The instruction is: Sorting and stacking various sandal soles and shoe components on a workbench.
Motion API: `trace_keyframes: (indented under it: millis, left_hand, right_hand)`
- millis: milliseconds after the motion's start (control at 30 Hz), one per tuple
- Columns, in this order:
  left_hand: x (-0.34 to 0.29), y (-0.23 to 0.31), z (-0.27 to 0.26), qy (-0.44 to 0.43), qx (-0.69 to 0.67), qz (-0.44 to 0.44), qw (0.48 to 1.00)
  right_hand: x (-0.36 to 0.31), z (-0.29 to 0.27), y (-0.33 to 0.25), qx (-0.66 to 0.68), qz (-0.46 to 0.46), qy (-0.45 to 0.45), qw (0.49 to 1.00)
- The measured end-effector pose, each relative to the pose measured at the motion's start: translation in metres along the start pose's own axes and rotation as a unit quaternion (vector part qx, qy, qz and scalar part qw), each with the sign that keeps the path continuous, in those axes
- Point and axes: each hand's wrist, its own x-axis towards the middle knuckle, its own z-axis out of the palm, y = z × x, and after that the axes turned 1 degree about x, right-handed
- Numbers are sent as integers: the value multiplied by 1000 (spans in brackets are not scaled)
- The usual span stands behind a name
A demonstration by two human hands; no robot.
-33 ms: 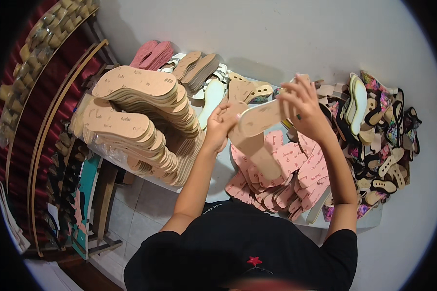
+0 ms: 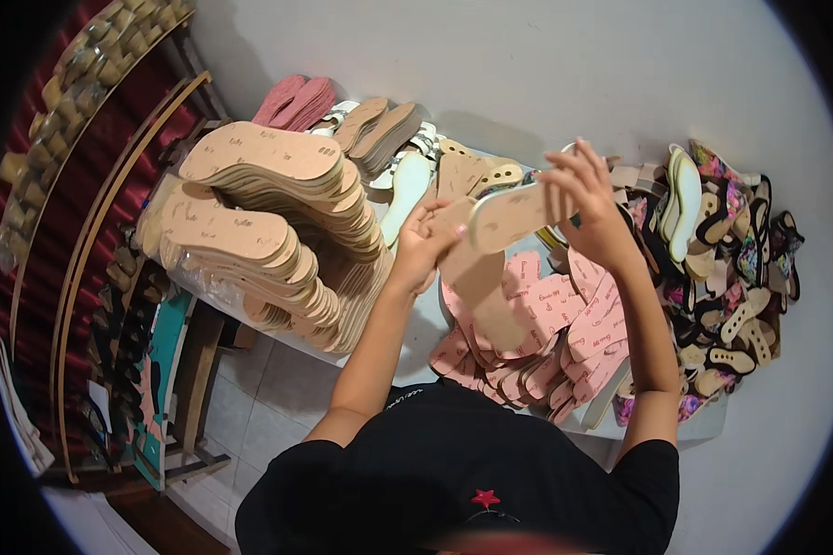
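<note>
My left hand (image 2: 421,248) is closed on a tan shoe insole (image 2: 477,282), which slants down over the pink pieces. A second, pale-edged insole (image 2: 509,218) is gripped at its far right end by my right hand (image 2: 585,196). Its left end overlaps the first insole close to my left fingers. Beneath both lies a loose heap of pink printed insoles (image 2: 588,319). Tall stacks of tan insoles (image 2: 264,153) stand to the left of my left hand.
A grey-white table (image 2: 416,319) carries everything. Sandals and floral straps (image 2: 736,240) are piled at the right. Pink soles (image 2: 296,102), brown soles (image 2: 379,129) and a white sole (image 2: 405,194) lie along the back, near the wall. A shelf of shoe heels (image 2: 83,83) is at far left.
The pale-edged insole has slid slightly to the right across the one in my left hand. The lower end of the left-hand insole has swung a little toward me.
</note>
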Motion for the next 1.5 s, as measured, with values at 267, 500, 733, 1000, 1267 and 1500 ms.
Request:
trace_keyframes:
  millis: [267,500,733,1000,1267,1500]
  left_hand:
    - [-58,59,29,-39,-16,31,999]
    - [-97,115,53,-24,-170,134,976]
    - [-129,158,52,-17,-112,215,970]
    - [-149,193,30,26,-57,277,959]
    - [-145,264,-68,171,-105,237,951]
    - [-158,289,-134,234,-15,333,913]
  right_hand:
    - [34,-19,-20,-13,-238,195,951]
    - [46,-12,-90,99,-482,128,861]
    - [58,-38,-141,53,-365,-48,928]
    - [67,-19,-230,219,-94,-40,970]
    - [163,-10,-228,175,-70,-27,982]
    - [252,64,-185,170,-26,-197,965]
